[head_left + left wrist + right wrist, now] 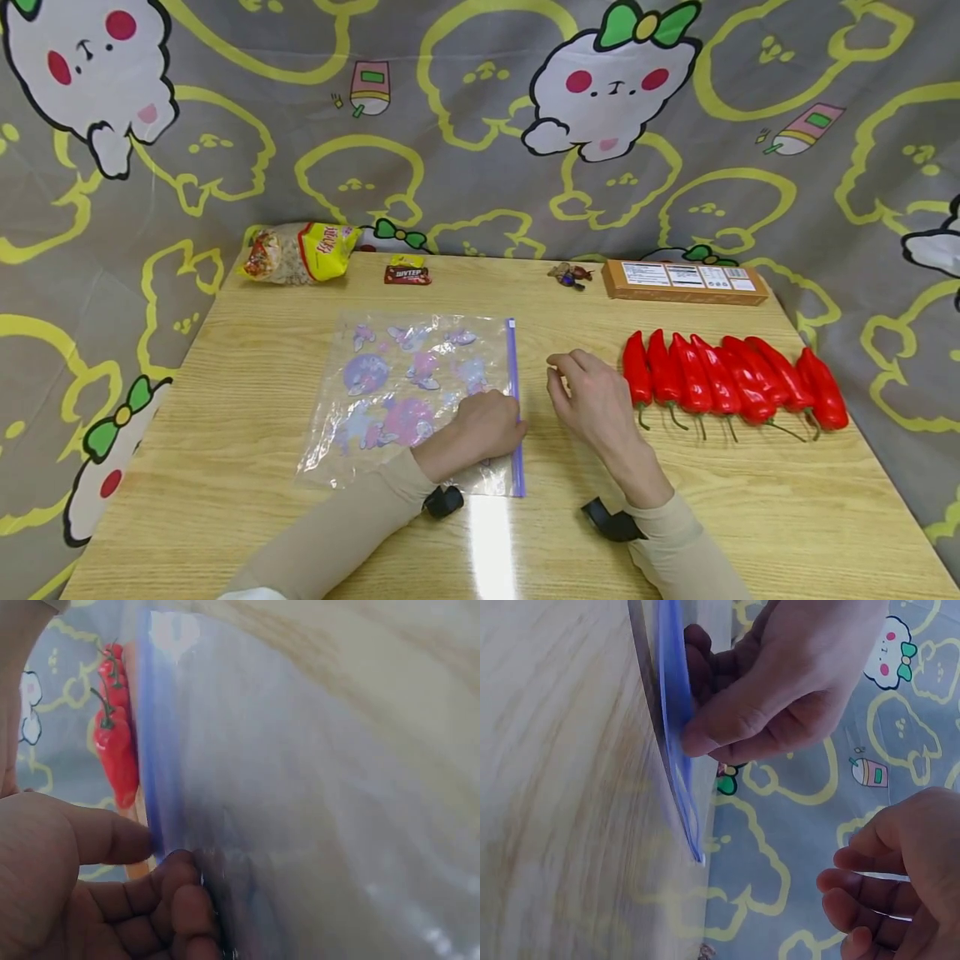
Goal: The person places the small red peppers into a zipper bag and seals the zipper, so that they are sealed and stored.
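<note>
A clear zip bag [420,354] printed with pink and purple cartoon figures lies on the wooden table, its purple zip edge [513,358] facing right. My left hand [483,425] pinches that edge between thumb and fingers, and the left wrist view shows the clear film [300,787] spreading away from the fingertips. To the right of the zip edge, my right hand [596,408] is held apart from the bag with loosely bent fingers and nothing in them. Close beyond it lies a row of several red peppers [693,371] with green stems.
Along the back of the table are a yellow-and-clear food bag [292,254], a small red packet [407,275], a little cluster of dark wrapped pieces [570,277] and a long orange-brown box [686,282]. A grey cartoon-printed cloth [480,167] hangs behind.
</note>
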Available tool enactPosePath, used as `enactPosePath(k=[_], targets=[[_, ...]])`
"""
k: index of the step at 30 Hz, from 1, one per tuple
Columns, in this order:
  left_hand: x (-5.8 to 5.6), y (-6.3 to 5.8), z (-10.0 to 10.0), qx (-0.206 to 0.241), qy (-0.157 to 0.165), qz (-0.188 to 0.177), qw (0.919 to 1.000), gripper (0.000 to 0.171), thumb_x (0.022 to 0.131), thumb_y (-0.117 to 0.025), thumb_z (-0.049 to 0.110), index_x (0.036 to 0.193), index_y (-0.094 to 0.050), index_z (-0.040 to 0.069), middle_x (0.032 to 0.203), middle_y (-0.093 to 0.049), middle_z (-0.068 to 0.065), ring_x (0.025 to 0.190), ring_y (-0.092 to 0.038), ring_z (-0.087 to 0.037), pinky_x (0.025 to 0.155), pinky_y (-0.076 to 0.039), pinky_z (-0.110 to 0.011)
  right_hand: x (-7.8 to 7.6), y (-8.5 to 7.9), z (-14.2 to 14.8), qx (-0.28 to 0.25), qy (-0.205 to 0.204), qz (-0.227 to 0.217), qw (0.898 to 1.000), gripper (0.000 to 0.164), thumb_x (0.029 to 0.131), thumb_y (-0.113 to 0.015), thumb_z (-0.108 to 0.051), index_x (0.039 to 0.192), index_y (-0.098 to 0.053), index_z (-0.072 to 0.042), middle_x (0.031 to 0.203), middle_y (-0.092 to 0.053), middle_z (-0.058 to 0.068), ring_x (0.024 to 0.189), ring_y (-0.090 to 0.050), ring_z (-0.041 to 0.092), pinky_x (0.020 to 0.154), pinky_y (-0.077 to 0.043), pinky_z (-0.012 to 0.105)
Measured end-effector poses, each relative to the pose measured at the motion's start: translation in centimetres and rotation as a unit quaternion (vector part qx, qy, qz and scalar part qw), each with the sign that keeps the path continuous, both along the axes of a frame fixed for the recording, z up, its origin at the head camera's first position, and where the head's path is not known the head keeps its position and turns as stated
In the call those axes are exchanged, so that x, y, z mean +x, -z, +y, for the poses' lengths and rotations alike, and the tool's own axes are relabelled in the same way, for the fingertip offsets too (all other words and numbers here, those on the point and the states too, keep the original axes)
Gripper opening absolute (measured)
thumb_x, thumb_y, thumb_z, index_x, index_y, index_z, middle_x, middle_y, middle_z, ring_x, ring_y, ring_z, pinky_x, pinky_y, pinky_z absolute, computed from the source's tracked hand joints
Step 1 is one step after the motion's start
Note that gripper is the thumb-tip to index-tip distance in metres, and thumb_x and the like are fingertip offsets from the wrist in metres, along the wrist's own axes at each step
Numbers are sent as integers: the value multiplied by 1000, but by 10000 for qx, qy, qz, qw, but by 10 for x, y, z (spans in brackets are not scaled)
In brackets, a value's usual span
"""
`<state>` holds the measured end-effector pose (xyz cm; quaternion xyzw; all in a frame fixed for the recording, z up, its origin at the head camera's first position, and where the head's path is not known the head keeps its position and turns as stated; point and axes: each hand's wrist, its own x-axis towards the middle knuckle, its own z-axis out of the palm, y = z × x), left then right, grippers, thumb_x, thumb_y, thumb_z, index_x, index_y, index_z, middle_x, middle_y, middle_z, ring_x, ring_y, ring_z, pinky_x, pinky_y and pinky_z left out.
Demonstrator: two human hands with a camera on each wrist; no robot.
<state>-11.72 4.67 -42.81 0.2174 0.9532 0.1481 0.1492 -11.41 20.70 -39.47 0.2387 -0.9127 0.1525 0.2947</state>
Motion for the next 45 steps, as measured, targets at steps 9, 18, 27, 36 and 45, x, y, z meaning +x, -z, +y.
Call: enactPosePath(k=[9, 18, 27, 36, 45], targets=[[4, 1, -17, 988, 14, 156, 9950, 27, 84, -52, 17, 57, -46, 15, 50, -44, 3, 40, -40, -9, 35, -34, -22, 3, 2, -8, -161, -275, -495, 9983, 10, 80, -61, -11, 86, -68, -8, 73, -62, -1, 57, -53, 9, 48, -42, 23], [16, -17, -59, 2460, -221, 461, 9679, 20, 84, -58, 11, 65, -51, 12, 53, -48, 7, 39, -40, 0, 36, -31, -14, 12, -1, -21, -647, -1121, -1433, 9812, 21, 84, -61, -9, 104, -65, -8, 81, -62, -4, 65, -56, 7, 54, -44, 21], [26, -26, -74, 2462, -383, 960, 9637, 18, 83, -59, 13, 66, -54, 14, 55, -48, 9, 41, -35, -2, 37, -29, -17, 24, 6, -40, -451, -2029, -2268, 9515, 36, 92, -55, -14, 127, -53, -14, 102, -61, -6, 77, -53, 3, 64, -45, 20], [28, -29, -81, 2443, -513, 1684, 9536, 24, 81, -55, 7, 58, -50, 15, 48, -40, 10, 38, -30, 2, 35, -25, -14, 28, 11, -43, -167, -1916, -1921, 9623, 27, 90, -56, -14, 116, -60, -10, 104, -64, -2, 84, -58, 5, 70, -48, 23], [26, -54, -106, 2267, -1099, 2386, 9379, 32, 77, -55, 6, 52, -40, 17, 46, -34, 9, 39, -26, -1, 35, -23, -17, 23, 19, -42, 396, -1569, -1823, 9698, 26, 86, -62, -12, 112, -64, -9, 85, -64, -3, 71, -54, 5, 60, -45, 22]])
